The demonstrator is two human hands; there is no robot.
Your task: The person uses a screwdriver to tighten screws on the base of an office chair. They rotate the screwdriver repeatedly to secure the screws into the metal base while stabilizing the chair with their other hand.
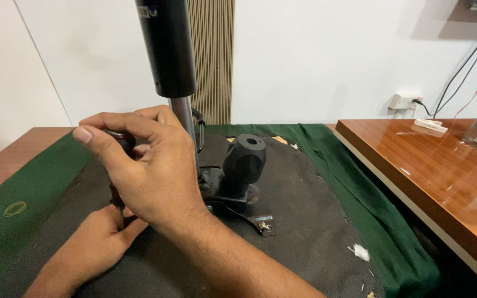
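two hands, one screwdriver, one chair mechanism, one gas cylinder, one round knob. right hand (150,171) wraps the dark screwdriver handle (121,140) from above, fingers curled tight around it, thumb stretched across the top. left hand (97,237) sits lower, just left of the mechanism, fingers closed around the shaft (116,198); the tip is hidden behind the hands, can't tell what it meets. screwdriver stands roughly upright, just left of the mechanism.

black metal mechanism (233,201) lies on the dark grey woven fabric seat underside (299,204), a flat bracket arm with screws (260,223) sticking out on its right. gas cylinder (169,49) rises from it: glossy black tube above, thinner steel rod (185,118) below. matte black knob (245,157) with a centre hole sits right of the rod.

green cloth (23,187) spreads under the seat, either side of the mechanism. glossy brown wooden table (437,171) well to the right. white fluff bits (361,252) on the fabric's right edge. wall socket with cables (404,101) behind.
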